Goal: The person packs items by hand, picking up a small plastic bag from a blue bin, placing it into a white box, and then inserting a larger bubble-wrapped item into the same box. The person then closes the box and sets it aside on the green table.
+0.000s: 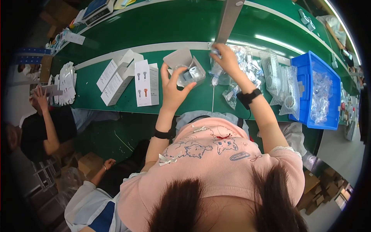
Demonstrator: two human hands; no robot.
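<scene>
Holding an open box (179, 58), upper centre of the frame: left hand (172, 89), grip closed on it; right hand (228, 62), nearer the clear bags (247, 66) right of the box, fingers bent at their upper-left edge, grip there: cannot tell.

Both bare forearms (167, 118) cross the near edge of the bench (85, 92); the left hand (174, 86) arches over its middle, thumb and forefinger curved apart, while the right hand (228, 59) reaches farther, fingers bent, close to the back edge.
</scene>
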